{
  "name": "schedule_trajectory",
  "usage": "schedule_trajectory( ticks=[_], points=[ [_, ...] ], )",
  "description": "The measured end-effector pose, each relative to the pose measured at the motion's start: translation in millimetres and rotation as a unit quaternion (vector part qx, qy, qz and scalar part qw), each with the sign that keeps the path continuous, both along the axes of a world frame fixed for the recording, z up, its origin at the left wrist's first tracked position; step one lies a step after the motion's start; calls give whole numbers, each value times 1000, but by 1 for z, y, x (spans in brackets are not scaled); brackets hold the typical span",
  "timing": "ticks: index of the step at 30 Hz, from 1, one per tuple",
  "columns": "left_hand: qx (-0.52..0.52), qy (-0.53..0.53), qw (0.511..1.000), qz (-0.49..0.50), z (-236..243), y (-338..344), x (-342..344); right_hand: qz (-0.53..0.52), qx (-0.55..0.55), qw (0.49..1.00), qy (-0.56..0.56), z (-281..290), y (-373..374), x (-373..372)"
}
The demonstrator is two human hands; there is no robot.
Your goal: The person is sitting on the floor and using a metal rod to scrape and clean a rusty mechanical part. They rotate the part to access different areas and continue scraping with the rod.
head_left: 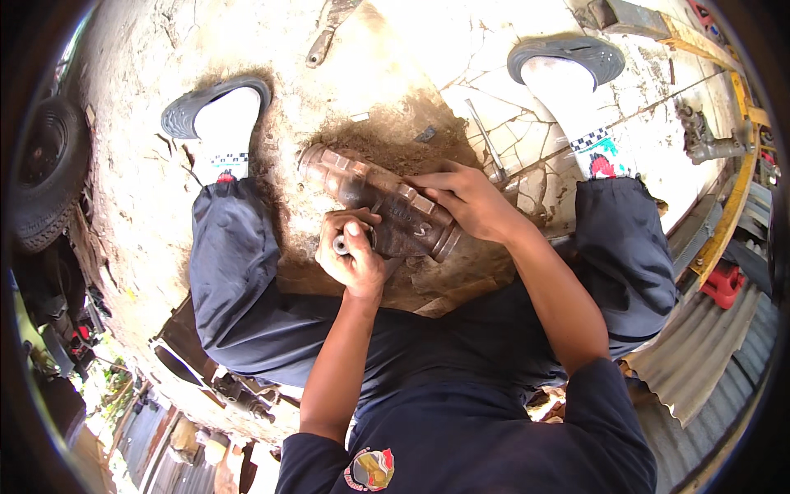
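A rusty brown cast-metal housing (401, 216) lies aslant on the dirty ground between my feet, with raised square lugs along its top and a round end at each side. My left hand (352, 257) is closed at its near side around a metal tool (340, 244). Only that tool's round, hollow-looking end shows beside my thumb; the rest is hidden by my fingers and the housing. From the right, my right hand (476, 202) reaches over the housing, its fingers stretched out and resting along the far upper edge. The undersides of those fingers are hidden.
A long metal rod tool (487, 140) lies on cracked tiles beyond my right hand. Farther off is a flat-handled tool (322, 45). A tyre (49, 173) stands at left; at right are a metal part (708, 140), a yellow frame (732, 206) and corrugated sheets (699, 354).
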State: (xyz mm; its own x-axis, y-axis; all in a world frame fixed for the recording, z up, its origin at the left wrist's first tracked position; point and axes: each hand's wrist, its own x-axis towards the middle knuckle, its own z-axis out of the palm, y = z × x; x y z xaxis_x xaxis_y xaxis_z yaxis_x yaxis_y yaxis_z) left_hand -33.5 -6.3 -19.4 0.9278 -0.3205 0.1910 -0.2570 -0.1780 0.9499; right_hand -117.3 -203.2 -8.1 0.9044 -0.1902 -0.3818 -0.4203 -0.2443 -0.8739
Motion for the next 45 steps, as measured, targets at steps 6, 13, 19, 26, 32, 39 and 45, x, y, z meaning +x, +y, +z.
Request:
schedule_trajectory(
  ticks=[6,13,19,26,32,39,45],
  points=[
    [20,-29,999,-15,-2,4,2,67,-58,996,-25,2,-11,1],
    [-5,-56,998,-7,-8,0,3,90,-36,995,-16,-7,-18,19],
    [-20,-72,997,-15,-7,1,7,91,-17,993,-67,-8,-21,7],
    [-14,-89,995,-30,-9,3,9,73,-60,993,-76,-20,-4,47],
    [-12,-102,994,-28,-5,1,12,152,-152,967,-139,6,-6,54],
    [12,-99,995,-31,-2,3,8,157,-261,941,-146,36,10,46],
    [11,-86,995,-44,0,8,10,-15,-213,974,-81,47,15,50]
  ],
)
